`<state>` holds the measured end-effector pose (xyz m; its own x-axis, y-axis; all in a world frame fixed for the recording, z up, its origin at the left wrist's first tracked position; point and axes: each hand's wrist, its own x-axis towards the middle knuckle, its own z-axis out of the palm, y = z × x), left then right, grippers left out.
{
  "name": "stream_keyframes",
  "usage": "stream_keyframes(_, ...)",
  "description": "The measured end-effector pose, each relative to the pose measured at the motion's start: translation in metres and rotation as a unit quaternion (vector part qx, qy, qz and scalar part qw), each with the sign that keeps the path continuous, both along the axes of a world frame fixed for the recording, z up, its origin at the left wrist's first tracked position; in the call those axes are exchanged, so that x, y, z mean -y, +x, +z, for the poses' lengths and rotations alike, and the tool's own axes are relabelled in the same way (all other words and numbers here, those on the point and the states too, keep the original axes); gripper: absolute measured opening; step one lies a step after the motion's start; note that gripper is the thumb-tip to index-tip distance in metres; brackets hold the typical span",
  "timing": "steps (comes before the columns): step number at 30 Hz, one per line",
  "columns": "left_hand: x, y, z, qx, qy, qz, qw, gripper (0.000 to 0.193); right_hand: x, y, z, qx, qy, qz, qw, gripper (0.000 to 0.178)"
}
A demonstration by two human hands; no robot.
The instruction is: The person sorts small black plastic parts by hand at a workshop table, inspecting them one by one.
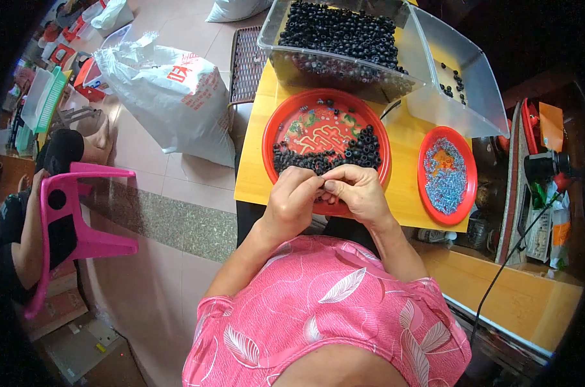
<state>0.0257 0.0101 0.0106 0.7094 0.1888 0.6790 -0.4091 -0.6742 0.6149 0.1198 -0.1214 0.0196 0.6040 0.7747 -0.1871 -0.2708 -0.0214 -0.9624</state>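
Observation:
Just over the near rim of a round red tray (pixel 271 129), my two hands meet with their fingertips together. My left hand (pixel 294 201) is closed in a pinch, and my right hand (pixel 362 195) pinches against it with thumb and forefinger. Whatever sits between the fingertips is tiny and mostly covered by the fingers. Small black ring-like parts (pixel 363 149) lie heaped along the tray's near and right sides, right beyond my hands. To the right, an oval red dish (pixel 472 180) holds many tiny clear bluish pieces (pixel 448 192).
Behind the tray stands a clear plastic box (pixel 267 40) full of black parts. A second clear box (pixel 486 77) with a few parts adjoins it on the yellow table (pixel 408 203). Leftward are a white woven sack (pixel 170 106), a pink plastic chair (pixel 102 242) and another person's arm (pixel 28 238).

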Motion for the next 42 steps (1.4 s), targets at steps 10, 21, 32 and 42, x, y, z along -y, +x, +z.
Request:
stream_keyframes(10, 0.000, -0.012, 0.000, -0.197, -0.178, -0.008, 0.964, 0.007, 0.005, 0.007, 0.008, 0.008, 0.033, 0.033, 0.999, 0.008)
stream_keyframes(21, -0.012, -0.015, -0.012, -0.144, -0.645, -0.080, 0.747, 0.018, -0.011, 0.080, -0.003, 0.608, -0.217, 0.004, 0.764, 0.012)
stream_keyframes(32, -0.014, -0.009, -0.017, -0.094, -0.721, -0.186, 0.661, 0.019, -0.020, 0.036, 0.028, 0.498, -0.026, 0.015, 0.867, 0.014)
stream_keyframes(42, -0.002, -0.004, -0.012, -0.099, -0.683, -0.142, 0.710, 0.019, -0.023, 0.010, 0.037, 0.474, -0.020, 0.004, 0.880, 0.015)
